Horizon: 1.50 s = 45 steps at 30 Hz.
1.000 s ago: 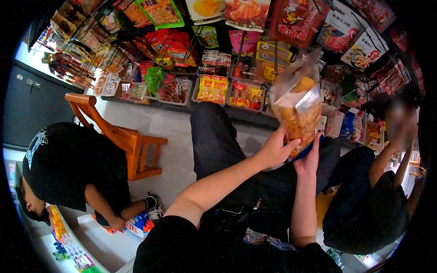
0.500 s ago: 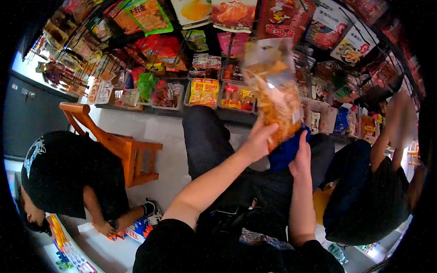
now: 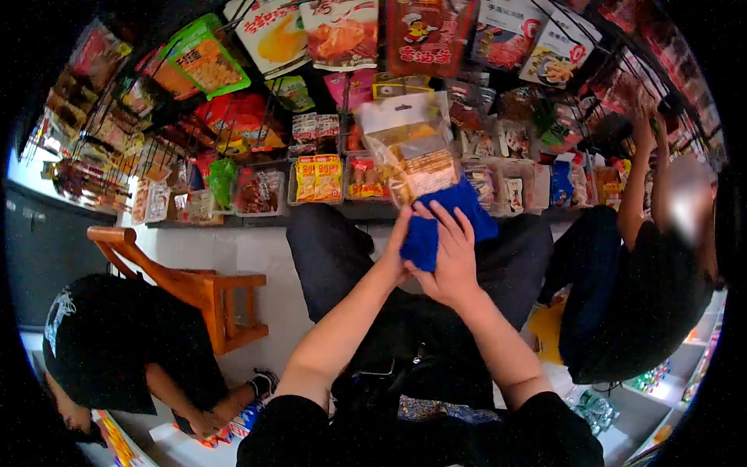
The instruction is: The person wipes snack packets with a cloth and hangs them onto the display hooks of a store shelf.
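A clear snack bag (image 3: 416, 152) with orange-brown contents and a white top stands upright in front of me. My left hand (image 3: 397, 245) is closed round its lower left side, its fingers partly hidden. A blue cloth (image 3: 467, 206) covers the lower part of the bag. On the cloth lies my right hand (image 3: 451, 257), fingers spread over it and pressing it against the bag. Behind the bag, a tray of yellow packets (image 3: 318, 178) sits on the low shelf.
Hanging snack packs (image 3: 342, 35) fill the rack ahead. A wooden chair (image 3: 222, 300) stands at the left, beside a bent-over person (image 3: 128, 342). At the right another person (image 3: 646, 296) sits with arms raised to the rack. Plastic bottles (image 3: 595, 411) are at the lower right.
The bag has moved left and lower in view. The blue cloth, earlier beneath the bag, now lies across its front under my right hand. The right-hand person's arms have risen to the rack.
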{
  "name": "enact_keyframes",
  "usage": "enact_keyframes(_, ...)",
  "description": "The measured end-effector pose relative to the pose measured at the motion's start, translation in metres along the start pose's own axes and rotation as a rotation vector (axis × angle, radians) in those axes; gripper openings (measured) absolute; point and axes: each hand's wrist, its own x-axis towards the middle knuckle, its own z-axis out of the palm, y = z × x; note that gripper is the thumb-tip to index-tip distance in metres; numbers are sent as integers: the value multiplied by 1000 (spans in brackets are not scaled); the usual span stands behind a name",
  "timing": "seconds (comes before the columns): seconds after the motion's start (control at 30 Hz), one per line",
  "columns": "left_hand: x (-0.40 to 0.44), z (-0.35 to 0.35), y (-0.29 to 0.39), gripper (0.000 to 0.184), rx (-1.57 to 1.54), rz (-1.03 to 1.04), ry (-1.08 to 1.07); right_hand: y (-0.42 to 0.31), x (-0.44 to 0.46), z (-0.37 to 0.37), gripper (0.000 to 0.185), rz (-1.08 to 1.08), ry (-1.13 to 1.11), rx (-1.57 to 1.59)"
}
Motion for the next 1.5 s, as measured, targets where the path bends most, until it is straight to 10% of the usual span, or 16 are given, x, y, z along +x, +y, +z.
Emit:
enact_keyframes(0.27, 11, -19, -12, 58, 227, 54, -169, 68, 37, -12, 54, 487, -29, 292)
enact_keyframes(0.57, 15, -49, 14, 64, 191, 160, 44, 42, -19, 33, 54, 448, 42, 492)
enact_keyframes(0.67, 8, -52, 31, 68, 86, 266, 17, 65, -28, 37, 43, 979, -292, 816)
enact_keyframes(0.93, 0, -90, 45, 81, 28, 176, -109, 159, -21, 48, 32, 1350, 674, 1473)
enact_keyframes(1.23, 19, -108, 45, 81, -39, 66, -110, 278, -34, 61, 26, 1444, 592, 682)
enact_keyframes(1.5, 16, -105, 48, 79, -73, 49, -51, 342, -39, 121, 36, 1078, 193, -86)
